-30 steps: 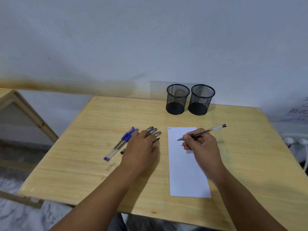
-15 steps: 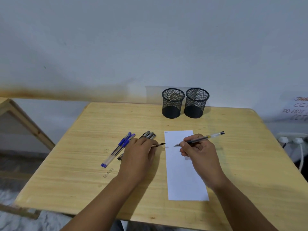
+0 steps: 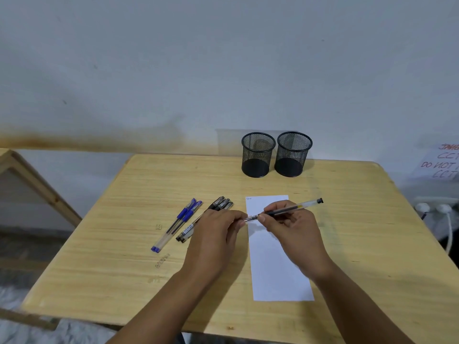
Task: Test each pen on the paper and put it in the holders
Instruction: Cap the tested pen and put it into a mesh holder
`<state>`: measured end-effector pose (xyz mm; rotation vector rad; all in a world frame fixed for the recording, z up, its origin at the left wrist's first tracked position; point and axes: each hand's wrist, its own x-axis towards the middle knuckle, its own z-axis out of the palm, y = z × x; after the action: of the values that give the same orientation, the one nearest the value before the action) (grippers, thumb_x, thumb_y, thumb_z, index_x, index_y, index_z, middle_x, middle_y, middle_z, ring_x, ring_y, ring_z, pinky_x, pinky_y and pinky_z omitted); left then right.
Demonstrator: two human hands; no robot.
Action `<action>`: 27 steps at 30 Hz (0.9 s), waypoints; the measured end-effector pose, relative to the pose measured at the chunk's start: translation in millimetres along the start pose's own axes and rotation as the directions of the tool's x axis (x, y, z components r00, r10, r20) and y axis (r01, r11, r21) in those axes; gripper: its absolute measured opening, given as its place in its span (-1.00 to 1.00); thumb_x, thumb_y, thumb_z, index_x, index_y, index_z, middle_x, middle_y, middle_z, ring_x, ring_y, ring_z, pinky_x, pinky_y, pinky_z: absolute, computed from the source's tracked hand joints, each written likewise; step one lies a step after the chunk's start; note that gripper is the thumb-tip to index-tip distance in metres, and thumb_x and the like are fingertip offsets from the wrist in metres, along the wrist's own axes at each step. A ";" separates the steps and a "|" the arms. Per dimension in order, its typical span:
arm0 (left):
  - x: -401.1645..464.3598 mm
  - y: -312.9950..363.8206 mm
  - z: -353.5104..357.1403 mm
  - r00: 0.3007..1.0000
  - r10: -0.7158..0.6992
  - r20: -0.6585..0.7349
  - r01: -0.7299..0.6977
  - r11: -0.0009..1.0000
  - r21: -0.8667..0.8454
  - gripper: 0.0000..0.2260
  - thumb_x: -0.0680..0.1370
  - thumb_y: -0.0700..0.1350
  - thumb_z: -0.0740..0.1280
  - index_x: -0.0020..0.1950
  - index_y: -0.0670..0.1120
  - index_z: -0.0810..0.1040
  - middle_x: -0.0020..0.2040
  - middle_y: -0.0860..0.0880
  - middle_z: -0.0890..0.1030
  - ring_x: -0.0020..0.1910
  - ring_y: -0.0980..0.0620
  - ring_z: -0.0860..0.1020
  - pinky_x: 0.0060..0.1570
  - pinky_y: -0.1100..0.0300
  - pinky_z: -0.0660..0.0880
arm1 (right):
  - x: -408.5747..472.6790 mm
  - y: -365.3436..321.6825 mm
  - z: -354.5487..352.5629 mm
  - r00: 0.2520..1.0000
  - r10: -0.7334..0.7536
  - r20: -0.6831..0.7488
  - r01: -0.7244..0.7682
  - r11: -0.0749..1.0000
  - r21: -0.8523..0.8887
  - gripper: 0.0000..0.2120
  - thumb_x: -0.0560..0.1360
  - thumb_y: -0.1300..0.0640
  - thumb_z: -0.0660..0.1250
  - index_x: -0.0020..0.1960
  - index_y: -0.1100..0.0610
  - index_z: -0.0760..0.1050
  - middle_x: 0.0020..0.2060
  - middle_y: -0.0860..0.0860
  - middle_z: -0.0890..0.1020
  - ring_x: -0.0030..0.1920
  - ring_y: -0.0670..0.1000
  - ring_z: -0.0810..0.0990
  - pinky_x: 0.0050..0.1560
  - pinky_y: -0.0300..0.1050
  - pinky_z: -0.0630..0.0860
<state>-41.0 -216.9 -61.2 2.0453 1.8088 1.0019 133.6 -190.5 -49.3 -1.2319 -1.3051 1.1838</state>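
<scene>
The left hand [image 3: 218, 234] has brought a cap to the tip of the pen [image 3: 285, 210] held by the right hand [image 3: 293, 227].

Clear black-ink pen [image 3: 288, 209] held level above white paper strip [image 3: 278, 264]; blue pens [image 3: 179, 223], black pens [image 3: 215, 209] left of paper; two black mesh holders [image 3: 276, 155] upright behind.

A light wooden table [image 3: 347, 244] lies beneath the hands, backed by a pale wall [image 3: 223, 58] with a brownish smear [image 3: 74, 142] far left of them. Well right of the right hand, a handwritten notice [image 3: 442, 162] hangs above white plugs and cables [image 3: 437, 212]; a wooden frame [image 3: 37, 184] stands far left.
</scene>
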 end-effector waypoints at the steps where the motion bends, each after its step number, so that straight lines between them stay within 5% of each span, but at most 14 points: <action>1: -0.2 0.5 0.1 1.000 0.003 -0.004 -0.003 1.000 -0.006 -0.85 0.61 -0.08 0.33 0.11 0.06 0.66 -0.02 0.19 0.66 -0.01 0.10 0.50 -0.06 0.36 0.33 | -0.4 0.4 -0.1 1.000 0.006 0.003 -0.006 1.000 -0.013 -0.91 0.41 0.20 0.52 -0.14 0.07 0.64 -0.23 0.01 0.72 -0.18 0.05 0.68 -0.08 -0.06 0.59; 8: 0.6 1.2 0.4 0.999 0.034 -0.027 -0.037 0.993 -0.108 -0.85 0.60 -0.13 0.34 0.10 0.03 0.67 -0.02 0.20 0.66 0.01 0.14 0.53 -0.01 0.35 0.40 | -2.9 -2.4 0.0 1.000 0.019 0.015 -0.020 0.999 0.029 -0.94 0.38 0.18 0.54 -0.16 0.09 0.69 -0.23 -0.04 0.73 -0.19 -0.11 0.66 -0.12 -0.22 0.53; 17: 4.4 2.9 -2.6 0.993 0.059 -0.103 -0.080 0.972 -0.219 -0.84 0.57 -0.11 0.33 0.07 -0.03 0.69 -0.06 0.12 0.70 -0.03 0.17 0.60 -0.03 0.33 0.49 | -4.7 1.6 7.8 0.997 0.064 0.042 -0.071 0.978 0.197 -0.94 0.40 0.18 0.52 -0.13 0.11 0.68 -0.23 0.05 0.71 -0.18 -0.01 0.62 -0.03 -0.07 0.55; 23: 11.2 9.7 -1.4 0.994 -0.103 0.022 0.103 0.907 -0.409 -0.82 0.57 -0.11 0.40 0.13 0.07 0.68 -0.05 0.25 0.69 -0.03 0.29 0.62 -0.05 0.33 0.53 | 9.8 -14.1 8.2 0.991 0.089 0.103 -0.113 0.958 0.264 -0.81 0.41 0.04 0.46 -0.05 0.13 0.66 -0.08 0.10 0.74 -0.02 0.00 0.70 0.02 -0.11 0.55; 27: 34.6 5.8 0.8 0.979 -0.179 0.101 0.204 0.901 -0.383 -0.66 0.55 -0.01 0.42 0.32 0.03 0.57 -0.06 0.26 0.66 -0.02 0.37 0.58 0.00 0.41 0.51 | 34.2 -31.2 -1.9 0.998 0.051 -0.048 -0.037 0.966 0.257 -0.89 0.58 0.12 0.33 -0.02 0.08 0.64 -0.24 0.05 0.66 -0.20 0.03 0.68 -0.16 -0.13 0.63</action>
<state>-35.8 -185.3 -46.8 1.6078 1.5845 1.1199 131.7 -156.9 -17.4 -1.1008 -1.0526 1.2972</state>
